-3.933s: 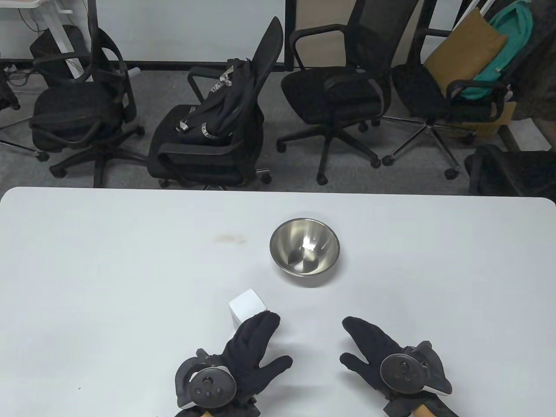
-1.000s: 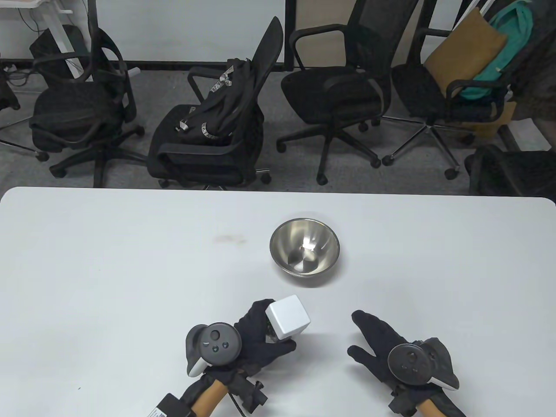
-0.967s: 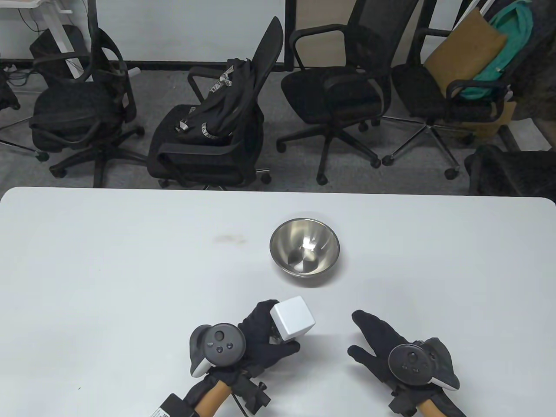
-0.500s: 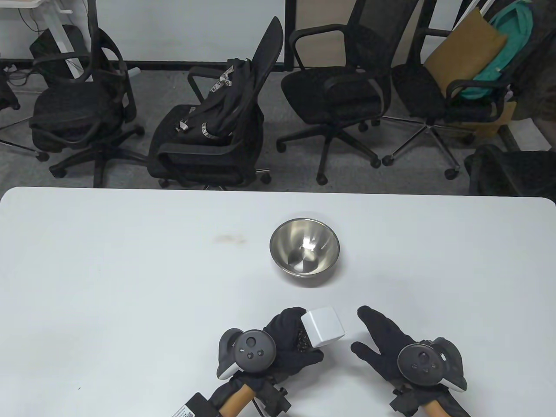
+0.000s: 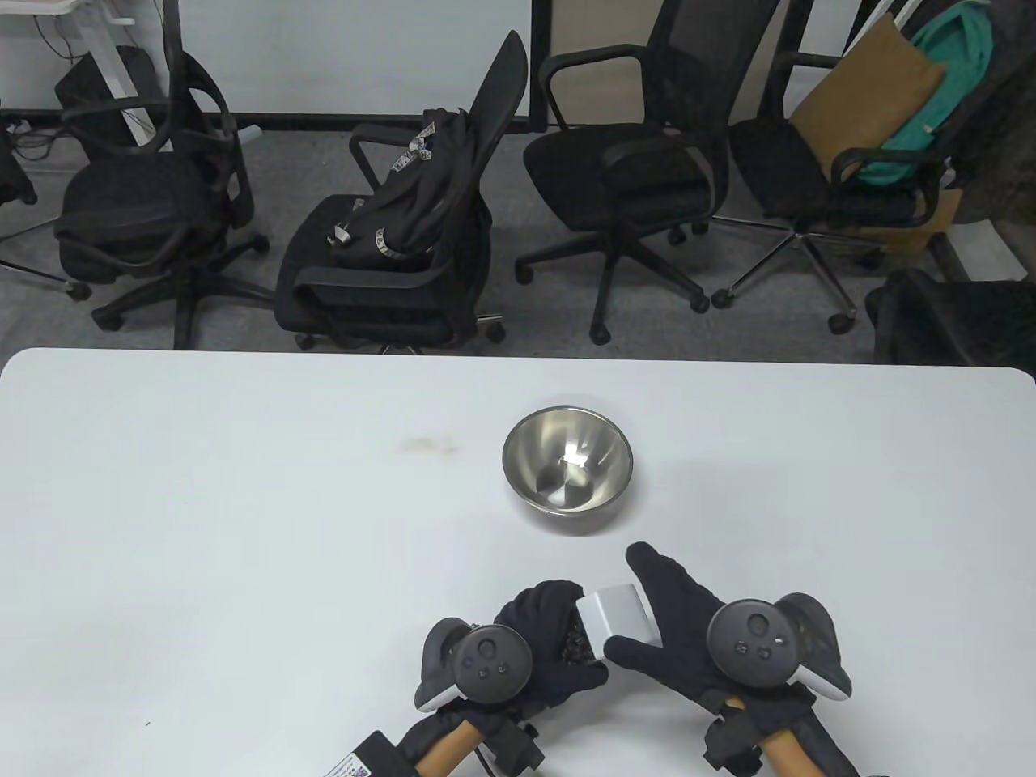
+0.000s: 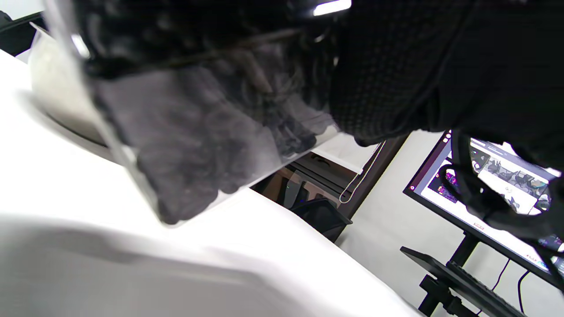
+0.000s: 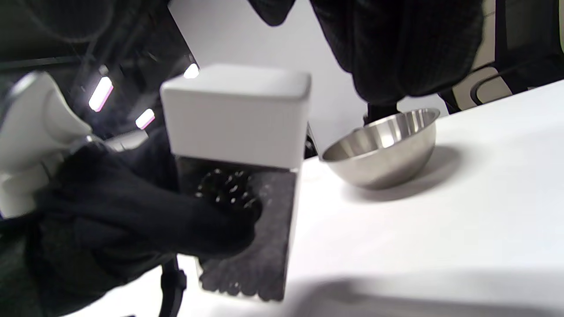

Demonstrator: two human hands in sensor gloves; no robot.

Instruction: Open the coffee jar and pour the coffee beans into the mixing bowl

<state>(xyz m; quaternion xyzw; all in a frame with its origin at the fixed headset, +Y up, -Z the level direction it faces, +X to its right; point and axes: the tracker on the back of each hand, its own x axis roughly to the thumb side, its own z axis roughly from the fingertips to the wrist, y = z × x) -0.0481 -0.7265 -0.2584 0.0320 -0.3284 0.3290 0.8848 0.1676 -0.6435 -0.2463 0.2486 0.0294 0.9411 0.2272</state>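
Black mesh office chairs line the grey carpet along the upper half of the table view, one carrying a black backpack, another at the upper right a tan cushion and teal cloth. Below them a smooth white surface with rounded corners fills the lower half of the frame, marked by a faint brown smudge left of centre. Near its middle sits a round, polished stainless-steel mixing bowl, its inside showing only a bright reflection. At the lower centre, just below the bowl, the black-gloved left hand is wrapped around the clear square-sided coffee jar, dark beans showing through its wall. A matte white square lid with rounded edges caps it. The black-gloved right hand reaches over that lid, fingers extended and thumb under its near edge; whether it grips cannot be told.
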